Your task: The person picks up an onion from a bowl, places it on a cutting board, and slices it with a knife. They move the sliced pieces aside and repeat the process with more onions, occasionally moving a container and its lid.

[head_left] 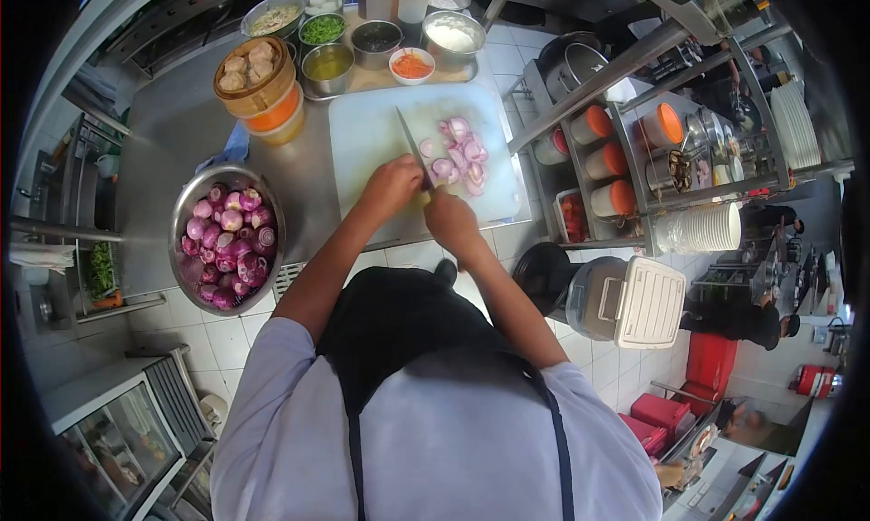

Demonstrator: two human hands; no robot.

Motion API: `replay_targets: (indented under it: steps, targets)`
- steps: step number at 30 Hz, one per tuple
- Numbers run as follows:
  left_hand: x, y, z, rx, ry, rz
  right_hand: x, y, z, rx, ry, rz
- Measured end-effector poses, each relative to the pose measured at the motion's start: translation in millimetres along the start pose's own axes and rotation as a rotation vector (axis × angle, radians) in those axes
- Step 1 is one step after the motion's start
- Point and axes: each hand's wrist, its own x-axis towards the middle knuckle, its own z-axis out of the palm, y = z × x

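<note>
My right hand (452, 220) is wrapped round the handle of a knife (410, 139), whose blade points away from me over the white cutting board (362, 122). Close by on the left, my left hand (391, 186) has its fingers curled near the blade's base; whatever it holds is hidden. Sliced red onion (473, 148) lies in a loose pile right of the blade. To the left, a metal bowl (181, 272) holds several whole peeled red onions (232, 220).
Behind the board stand a bamboo steamer (234, 100) with dumplings, a bowl of chopped greens (322, 29), a bowl of orange shreds (411, 64) and a bowl of white powder (455, 33). Shelves with orange-lidded containers (605, 159) rise on the right. A person (739, 324) in dark clothes is farther right.
</note>
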Motion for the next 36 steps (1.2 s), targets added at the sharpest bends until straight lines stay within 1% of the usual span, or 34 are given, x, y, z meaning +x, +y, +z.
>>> replay_targets:
  steps: [3,6,9,12,15,18,20,21,24,27,28,31,34,36]
  targets:
    - [1,-1,0,-0.005,0.043,-0.017,14,4,3,0.042,0.001,-0.003]
    - [-3,1,-2,-0.054,0.045,-0.043,22,7,-10,-0.053,-0.006,-0.064]
    - [-3,3,-2,-0.054,0.014,-0.076,4,-15,-47,-0.071,-0.180,-0.053]
    - [-2,1,-2,-0.053,0.016,-0.087,-9,-20,-51,-0.040,-0.184,-0.008]
    - [-3,-1,1,-0.058,0.038,-0.076,-17,-29,-54,-0.120,-0.196,0.031]
    - [-1,-4,2,-0.067,0.084,-0.039,-15,-17,-35,-0.151,-0.133,0.018]
    - [-2,-2,2,-0.057,0.097,-0.041,-1,-3,-4,-0.097,-0.056,-0.014]
    - [-3,-2,3,-0.055,0.096,-0.037,3,-2,3,-0.070,-0.012,-0.024]
    - [-1,-4,1,-0.055,0.107,-0.039,20,3,6,0.001,0.006,-0.041]
    - [-5,-2,1,-0.077,0.077,-0.073,30,4,-10,-0.102,-0.028,-0.054]
    - [-4,-3,1,-0.079,0.066,-0.081,24,-8,-30,-0.096,-0.084,-0.028]
    - [-5,-1,3,-0.090,0.047,-0.115,14,-18,-50,-0.091,-0.234,0.054]
    - [-5,1,1,-0.059,0.056,-0.100,-3,-26,-57,-0.039,-0.248,0.110]
    - [-7,0,1,-0.046,0.063,-0.100,-10,-25,-52,-0.048,-0.228,0.099]
